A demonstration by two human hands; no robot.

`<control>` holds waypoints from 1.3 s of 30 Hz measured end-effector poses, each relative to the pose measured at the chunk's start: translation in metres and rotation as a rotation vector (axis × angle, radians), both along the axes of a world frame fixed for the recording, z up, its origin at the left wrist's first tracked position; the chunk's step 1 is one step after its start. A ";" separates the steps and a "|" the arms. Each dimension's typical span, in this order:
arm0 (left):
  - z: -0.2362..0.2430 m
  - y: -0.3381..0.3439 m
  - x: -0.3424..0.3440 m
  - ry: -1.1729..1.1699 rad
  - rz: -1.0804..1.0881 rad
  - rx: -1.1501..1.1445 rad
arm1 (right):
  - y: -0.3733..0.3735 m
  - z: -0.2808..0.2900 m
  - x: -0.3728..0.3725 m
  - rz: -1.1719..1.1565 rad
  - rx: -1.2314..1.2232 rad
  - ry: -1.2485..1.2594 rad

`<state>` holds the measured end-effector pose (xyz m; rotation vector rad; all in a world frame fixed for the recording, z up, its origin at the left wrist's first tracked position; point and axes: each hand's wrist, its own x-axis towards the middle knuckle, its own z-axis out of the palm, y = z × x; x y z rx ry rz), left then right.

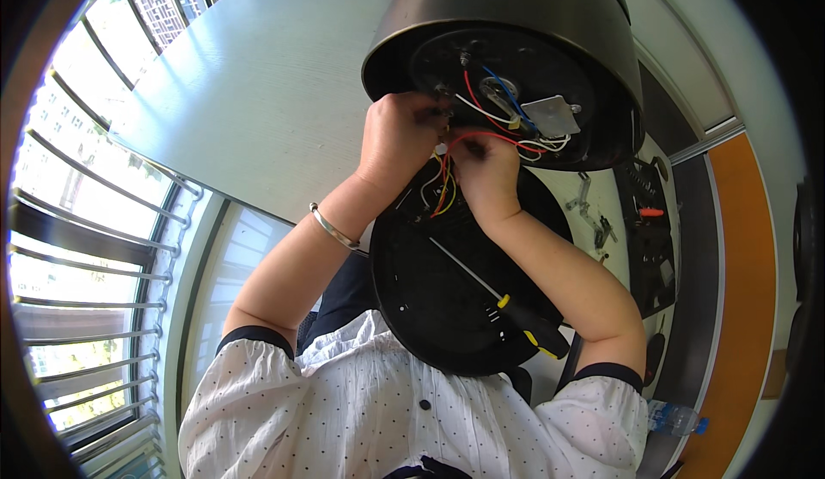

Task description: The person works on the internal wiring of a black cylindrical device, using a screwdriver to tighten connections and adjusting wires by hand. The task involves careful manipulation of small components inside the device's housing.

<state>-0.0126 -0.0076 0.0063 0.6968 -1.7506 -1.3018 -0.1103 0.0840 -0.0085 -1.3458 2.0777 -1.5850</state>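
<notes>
One package shows: a clear plastic bottle [675,418] with a blue cap lies on its side at the lower right, near the person's right elbow. No labels, signs or screens are visible.

One view only, from a fisheye camera worn on the person's head, looking steeply down over the chest and forearms, which enter from the six o'clock edge. It sits very near the work: the left hand [397,140] and right hand [487,174] meet just above the picture's centre, and the upturned dark appliance body [516,15] fills the twelve to one o'clock sector close to the lens. The white table [258,92] runs off toward eleven o'clock, barred windows [94,221] curve along nine o'clock, and an orange wall panel [748,290] bends down the three o'clock rim. Straight edges bow outward, and black corners frame the circular field. There is no second view to share any part of the scene.
</notes>
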 end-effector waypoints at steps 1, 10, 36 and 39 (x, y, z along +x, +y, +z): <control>0.000 0.000 0.000 -0.008 0.005 -0.026 | 0.001 0.000 0.000 0.010 0.006 -0.001; 0.005 0.006 0.002 0.004 0.021 -0.031 | 0.004 0.008 0.003 0.013 0.010 0.071; -0.004 0.002 -0.001 0.040 0.042 -0.066 | 0.016 0.009 0.005 0.025 0.085 0.053; -0.003 0.003 -0.002 0.053 0.054 -0.035 | 0.015 0.013 0.004 0.060 0.042 0.125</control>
